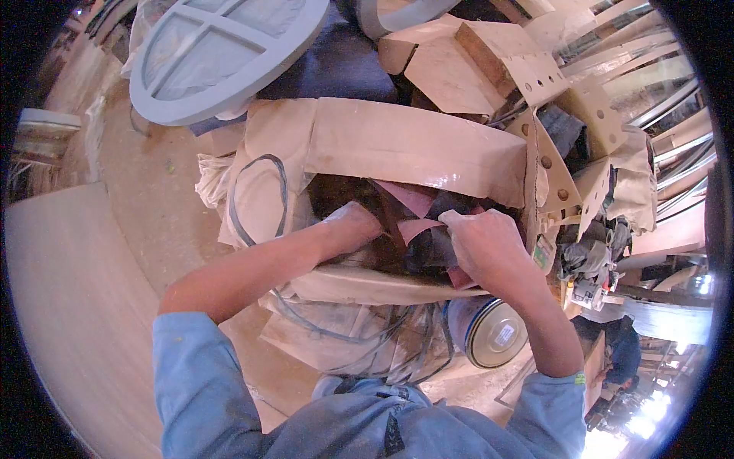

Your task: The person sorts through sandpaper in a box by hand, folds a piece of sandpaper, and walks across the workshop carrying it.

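Right fingers (pixel 452 219), pinched together; pink sheet (pixel 417 228) held, curved

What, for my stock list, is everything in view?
Round frame: one, grey, upper left
Curved piece: one, grey, top
Perforated cardboard: several, tan, right
Strips: many, pale, upper right
Open cardboard box: one, brown, centre
Abrasive-looking sheets: several, reddish, inside box
Cord: uncounted, grey, beside box
Lidded container: one, blue-banded, below box
Panel: one, tan, lower left
Clutter: uncountable, mixed, right
Shirt: one, blue, bottom
Left hand: one, bare, inside box
Right hand: one, bare, gripping sheet
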